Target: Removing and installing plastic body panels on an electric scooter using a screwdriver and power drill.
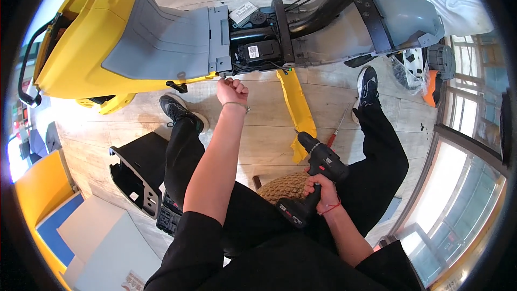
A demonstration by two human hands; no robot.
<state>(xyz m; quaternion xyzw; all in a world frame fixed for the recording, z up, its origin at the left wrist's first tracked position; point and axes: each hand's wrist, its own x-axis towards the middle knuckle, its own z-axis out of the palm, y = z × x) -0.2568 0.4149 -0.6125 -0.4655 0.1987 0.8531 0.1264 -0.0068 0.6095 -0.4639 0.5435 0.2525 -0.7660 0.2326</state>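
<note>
A yellow and grey electric scooter lies across the far side, its middle compartment exposed. Inside sit a black box with a white label, a silver module and wiring. My left hand is raised to the scooter's near lower edge, beside the yellow trim, fingers curled in; whatever they grip is hidden. Down by my lap, my right hand is wrapped round the handle of a black cordless drill. The drill's bit points up and left, away from the scooter's compartment.
A long yellow panel lies on the wooden floor between my feet, with a red-handled screwdriver to its right. An open black tool case stands left of my leg. A woven stool is under me. Plastic-wrapped parts lie at the right.
</note>
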